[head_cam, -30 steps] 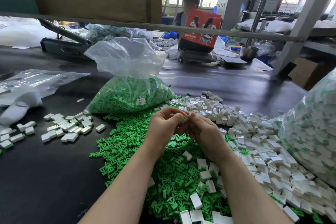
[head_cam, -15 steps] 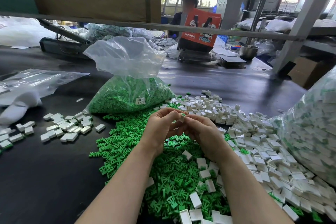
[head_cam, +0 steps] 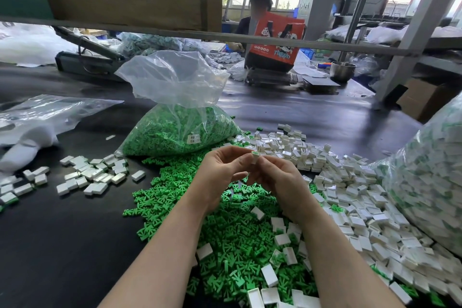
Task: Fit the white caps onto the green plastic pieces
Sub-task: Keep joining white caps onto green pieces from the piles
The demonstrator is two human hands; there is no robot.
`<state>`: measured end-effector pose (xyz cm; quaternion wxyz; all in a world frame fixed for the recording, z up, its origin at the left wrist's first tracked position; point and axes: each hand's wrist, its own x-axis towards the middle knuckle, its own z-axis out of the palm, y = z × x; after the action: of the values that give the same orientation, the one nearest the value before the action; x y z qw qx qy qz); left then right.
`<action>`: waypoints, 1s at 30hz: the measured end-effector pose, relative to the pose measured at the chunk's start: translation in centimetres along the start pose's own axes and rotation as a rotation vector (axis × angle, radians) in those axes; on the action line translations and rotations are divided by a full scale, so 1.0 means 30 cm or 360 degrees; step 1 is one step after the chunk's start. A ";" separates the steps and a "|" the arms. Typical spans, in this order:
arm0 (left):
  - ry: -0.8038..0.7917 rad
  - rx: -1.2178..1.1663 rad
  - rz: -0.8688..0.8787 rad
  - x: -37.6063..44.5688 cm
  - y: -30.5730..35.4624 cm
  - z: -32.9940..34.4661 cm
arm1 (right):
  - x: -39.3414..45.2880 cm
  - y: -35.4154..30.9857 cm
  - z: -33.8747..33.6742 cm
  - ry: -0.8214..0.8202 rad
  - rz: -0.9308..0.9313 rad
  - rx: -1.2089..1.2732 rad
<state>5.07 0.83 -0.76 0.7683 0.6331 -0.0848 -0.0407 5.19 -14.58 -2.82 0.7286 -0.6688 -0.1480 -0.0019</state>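
Observation:
Both my hands are raised together over a heap of loose green plastic pieces (head_cam: pixel 225 240). Between their fingertips is one small white cap with a green piece in it (head_cam: pixel 255 157). My left hand (head_cam: pixel 220 175) holds it from the left with thumb and fingers curled. My right hand (head_cam: pixel 277 180) pinches it from the right. A long pile of loose white caps (head_cam: pixel 350 190) runs along the right side of the green heap. A group of white capped pieces (head_cam: pixel 87 177) lies to the left on the black table.
An open clear bag of green pieces (head_cam: pixel 175 130) stands behind the heap. A big clear bag of white and green pieces (head_cam: pixel 430 172) fills the right edge. Crumpled plastic (head_cam: pixel 37 117) lies at left. A person sits across the table behind an orange box (head_cam: pixel 275 42).
My two hands have drawn slightly apart at the fingertips and lifted a little, so the white cap with its green piece now shows between them. Everything else stays in place.

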 end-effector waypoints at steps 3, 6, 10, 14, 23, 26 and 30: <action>0.0023 0.0253 0.0105 0.002 0.020 -0.027 | -0.003 -0.010 0.009 0.0055 -0.0009 -0.0072; 0.0195 0.0585 0.0153 0.014 0.039 -0.104 | 0.003 -0.004 0.007 0.0299 -0.0034 -0.0348; 0.0721 0.1196 0.0150 0.002 0.055 -0.247 | 0.003 -0.003 0.009 0.0630 -0.0144 -0.0813; 0.1134 0.1820 -0.0207 -0.026 0.055 -0.367 | 0.008 -0.001 0.004 0.1102 -0.0149 -0.1334; 0.1335 0.2309 -0.0592 -0.031 0.055 -0.378 | -0.011 -0.007 -0.020 0.0885 0.0741 -0.2121; 0.1275 0.2333 -0.0478 -0.025 0.063 -0.344 | -0.013 0.001 -0.012 0.0733 0.0799 -0.2299; 0.1130 0.2137 -0.0174 -0.014 0.071 -0.286 | -0.011 0.009 -0.014 0.0683 0.0722 -0.2405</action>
<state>6.12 9.59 -0.29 0.1963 0.9430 0.1924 0.1877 5.01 -15.03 -3.19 0.0762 -0.9782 0.1748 -0.0815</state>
